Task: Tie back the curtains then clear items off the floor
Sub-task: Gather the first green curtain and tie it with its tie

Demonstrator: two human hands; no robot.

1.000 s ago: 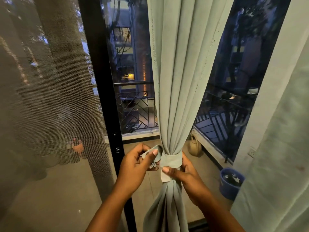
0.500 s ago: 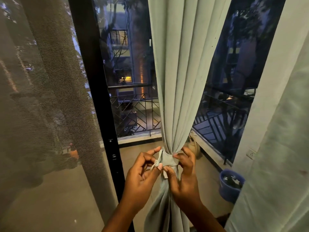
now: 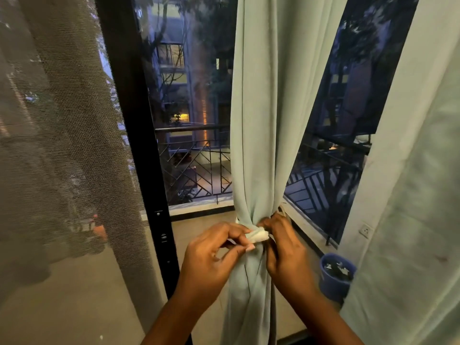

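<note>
Head view: left hand [image 3: 209, 255] pinch grip on tieback [image 3: 257, 236]; right hand [image 3: 286, 247] fingers curled around gathered curtain [image 3: 263, 120].

The curtain [image 3: 263, 120] was matt, smooth pale-green cloth, and the tie-back [image 3: 257, 235] looked like paler cloth. At nine o'clock hung a coarse mesh screen [image 3: 62, 145]; the bucket [image 3: 334, 280] looked like blue plastic.

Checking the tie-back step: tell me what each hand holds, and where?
Left hand pinches the tie-back's loose end; right hand grips the curtain at its cinched waist.
</note>
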